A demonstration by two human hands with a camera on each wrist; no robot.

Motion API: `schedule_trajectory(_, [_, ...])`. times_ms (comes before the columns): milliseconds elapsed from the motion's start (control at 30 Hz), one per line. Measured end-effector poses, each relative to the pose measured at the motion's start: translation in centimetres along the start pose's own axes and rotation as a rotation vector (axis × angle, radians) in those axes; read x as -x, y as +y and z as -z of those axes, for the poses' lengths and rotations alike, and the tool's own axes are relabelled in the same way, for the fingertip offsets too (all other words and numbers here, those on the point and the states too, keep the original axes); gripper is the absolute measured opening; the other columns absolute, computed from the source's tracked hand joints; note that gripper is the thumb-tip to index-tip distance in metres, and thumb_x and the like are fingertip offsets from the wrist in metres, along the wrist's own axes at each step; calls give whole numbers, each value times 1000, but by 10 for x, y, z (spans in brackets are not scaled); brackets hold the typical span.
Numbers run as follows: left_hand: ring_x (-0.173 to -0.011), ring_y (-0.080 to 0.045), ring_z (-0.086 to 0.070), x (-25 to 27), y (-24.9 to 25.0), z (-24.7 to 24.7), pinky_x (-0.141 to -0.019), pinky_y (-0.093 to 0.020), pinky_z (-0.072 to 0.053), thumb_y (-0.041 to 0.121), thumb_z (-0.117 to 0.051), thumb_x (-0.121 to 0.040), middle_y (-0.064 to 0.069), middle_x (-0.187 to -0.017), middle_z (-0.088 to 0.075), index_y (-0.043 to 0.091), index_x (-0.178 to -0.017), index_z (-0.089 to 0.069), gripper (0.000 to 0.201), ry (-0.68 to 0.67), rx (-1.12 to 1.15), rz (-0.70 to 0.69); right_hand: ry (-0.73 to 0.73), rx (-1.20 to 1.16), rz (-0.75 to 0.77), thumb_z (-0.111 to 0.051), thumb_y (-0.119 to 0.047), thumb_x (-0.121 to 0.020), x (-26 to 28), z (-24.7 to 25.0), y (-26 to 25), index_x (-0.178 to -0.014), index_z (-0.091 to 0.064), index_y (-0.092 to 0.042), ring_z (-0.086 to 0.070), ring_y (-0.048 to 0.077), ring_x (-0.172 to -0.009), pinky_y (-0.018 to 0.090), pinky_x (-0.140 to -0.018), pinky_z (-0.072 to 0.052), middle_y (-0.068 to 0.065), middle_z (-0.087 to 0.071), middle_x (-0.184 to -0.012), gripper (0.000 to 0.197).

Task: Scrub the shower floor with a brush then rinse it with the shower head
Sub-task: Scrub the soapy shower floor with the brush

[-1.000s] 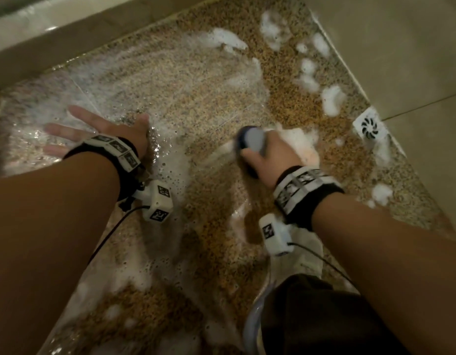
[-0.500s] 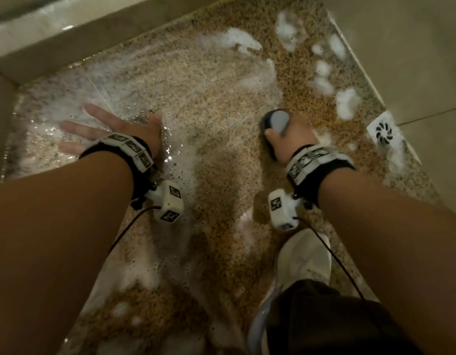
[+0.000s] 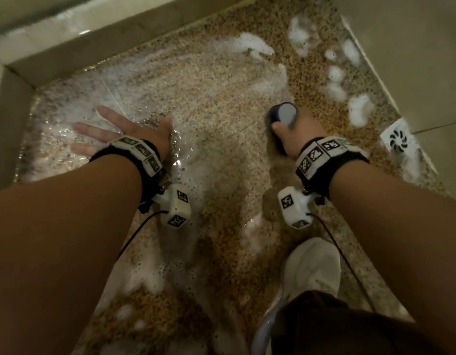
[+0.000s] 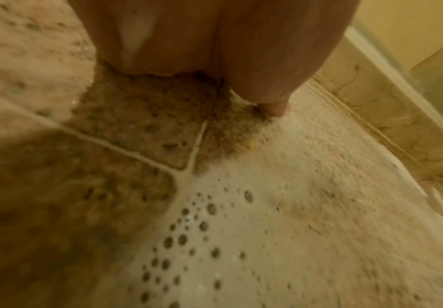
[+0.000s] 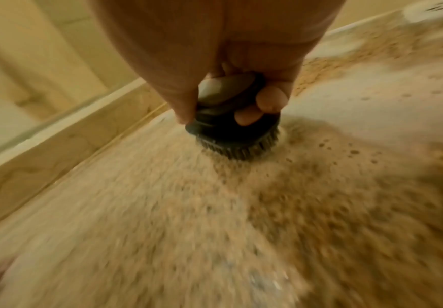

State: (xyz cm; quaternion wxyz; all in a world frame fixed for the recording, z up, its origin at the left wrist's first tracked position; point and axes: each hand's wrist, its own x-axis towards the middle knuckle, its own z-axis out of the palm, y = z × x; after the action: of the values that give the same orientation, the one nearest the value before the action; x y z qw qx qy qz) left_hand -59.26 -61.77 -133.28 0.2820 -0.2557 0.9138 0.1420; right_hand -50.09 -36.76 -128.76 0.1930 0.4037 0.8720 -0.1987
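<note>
The speckled brown shower floor [image 3: 216, 119] is wet and streaked with white foam. My right hand [image 3: 296, 134] grips a round dark brush with a grey top [image 3: 283, 115], bristles down on the floor at right of centre. In the right wrist view the fingers [image 5: 270, 100] curl round the brush [image 5: 230, 129], whose bristles press into the suds. My left hand [image 3: 119, 131] lies flat with spread fingers on the foamy floor at the left. The left wrist view shows the palm [image 4: 215, 41] resting on a tile joint [image 4: 188, 166]. No shower head is in view.
A white drain cover [image 3: 398, 139] sits in the right corner by the tiled wall [image 3: 414, 47]. A raised curb [image 3: 68, 47] borders the far and left sides. My white shoe [image 3: 311, 267] stands on the floor near the bottom right. Foam blobs [image 3: 360, 108] lie near the drain.
The right hand has slid the brush away from me, farther up the floor and a little right, leaving the foam patch smeared. The left hand has stayed planted.
</note>
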Motion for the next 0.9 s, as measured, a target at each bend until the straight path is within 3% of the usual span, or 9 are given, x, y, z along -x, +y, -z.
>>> schedule_trajectory(33, [-151,-55,19,0,1,-1,-115,-77,5,102,-38,-68,-22,-166,30,26,-161,24,135,2,-1,1,-5,-3,-23,-59,-48,-95,-1,-1,-1,-139,-42,-7,-53,28,-83,35,-66,-45,13,-58,-112,63])
schedule_trajectory(133, [-151,-55,19,3,1,0,-115,-78,5,102,-39,-68,-22,-166,30,27,-161,24,135,-3,4,1,-91,-25,175,-61,-48,-90,35,-22,-27,-129,-46,-14,-57,28,-87,37,-74,-49,9,-56,-107,54])
schedule_trajectory(233, [-151,-54,21,6,1,4,-116,-77,5,100,-41,-71,-21,-165,32,27,-161,25,133,-22,9,1,-336,62,435,-61,-41,-96,87,-56,-52,-140,-41,-17,-58,27,-113,33,-86,-45,7,-52,-134,54])
schedule_trajectory(300, [-152,-53,21,8,1,7,-117,-76,5,98,-42,-74,-21,-165,34,26,-160,26,132,-40,7,0,-361,120,530,-61,-42,-96,94,-60,-56,-141,-40,-17,-56,28,-118,35,-93,-46,8,-49,-140,55])
schedule_trajectory(467, [-151,-53,23,11,2,13,-116,-76,5,96,-42,-76,-21,-163,36,26,-160,28,129,-81,-17,2,-188,114,369,-61,-47,-96,28,-13,-36,-138,-44,-14,-57,26,-100,30,-77,-39,8,-60,-125,56])
schedule_trajectory(633, [-151,-52,23,17,5,17,-116,-74,7,94,-44,-78,-21,-163,36,26,-160,27,128,-88,-6,10,-12,16,59,-59,-44,-97,-2,8,-31,-142,-39,-9,-59,34,-105,34,-71,-39,15,-58,-130,59])
schedule_trajectory(700, [-151,-52,23,17,4,17,-117,-74,6,94,-43,-78,-21,-163,37,26,-160,28,128,-96,-10,8,-56,21,177,-61,-41,-94,17,-13,-45,-141,-40,-13,-59,32,-105,35,-74,-44,13,-56,-132,59])
schedule_trajectory(800, [-151,-52,23,16,3,20,-117,-73,6,95,-41,-78,-21,-162,38,26,-159,29,128,-113,-21,0,-297,118,492,-61,-40,-94,59,-49,-66,-141,-40,-17,-56,30,-118,39,-93,-49,9,-50,-139,56])
schedule_trajectory(900, [-151,-52,24,15,3,22,-118,-72,7,95,-42,-77,-20,-162,39,26,-158,30,129,-120,-14,-1,-300,127,550,-60,-42,-96,54,-43,-65,-139,-42,-16,-56,27,-114,33,-87,-44,9,-52,-136,54])
